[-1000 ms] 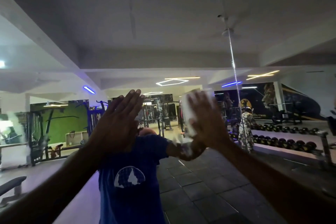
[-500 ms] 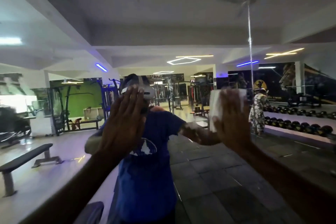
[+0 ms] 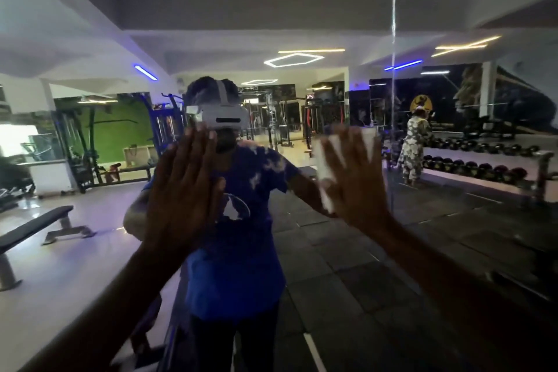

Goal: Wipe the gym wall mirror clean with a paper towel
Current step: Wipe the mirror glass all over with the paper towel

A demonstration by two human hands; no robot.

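both hands are up flat against the gym wall mirror, fingers straight and pointing up. the right hand presses a white paper towel to the glass — the towel's long side runs up and down, its edges showing between and beside the fingers. the left hand lies bare on the mirror, holding nothing — reflected behind it, a weight bench and a dumbbell rack.

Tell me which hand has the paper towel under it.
The right hand: white paper towel shows between its spread fingers, flat against the mirror. The left hand is bare.
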